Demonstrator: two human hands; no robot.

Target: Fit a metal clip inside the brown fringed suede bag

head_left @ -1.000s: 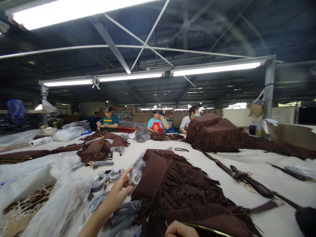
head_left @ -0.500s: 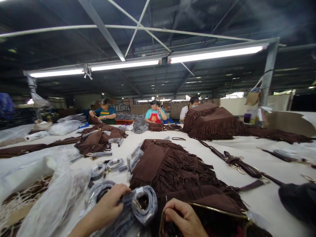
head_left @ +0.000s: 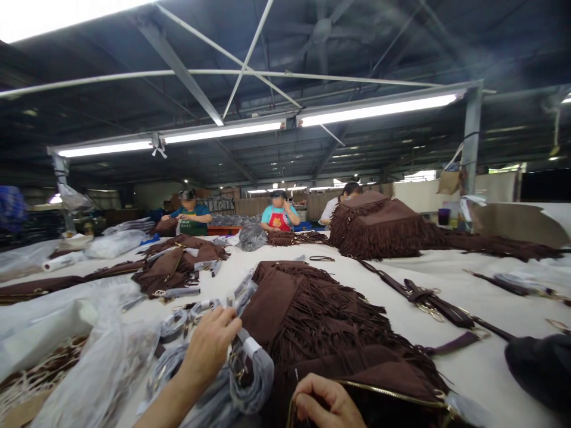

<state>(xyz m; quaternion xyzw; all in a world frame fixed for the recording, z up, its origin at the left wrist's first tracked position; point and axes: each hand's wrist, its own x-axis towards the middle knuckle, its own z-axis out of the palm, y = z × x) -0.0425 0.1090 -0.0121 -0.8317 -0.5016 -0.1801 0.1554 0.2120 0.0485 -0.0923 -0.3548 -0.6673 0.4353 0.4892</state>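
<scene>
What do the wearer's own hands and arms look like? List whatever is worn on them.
Both hands are bare: no gloves, rings or watch show. The left hand leads into a bare forearm with no sleeve in view. The right hand is cut off at the frame's bottom edge, its wrist unseen.

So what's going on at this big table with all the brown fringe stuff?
A person is working at a white table heaped with brown fringed bags. Their left hand grips a coiled strap wrapped in grey plastic, while the right hand holds open the zipped top of the nearest fringed bag. More wrapped straps lie beside it. Across the table, three other workers handle similar bags.
</scene>
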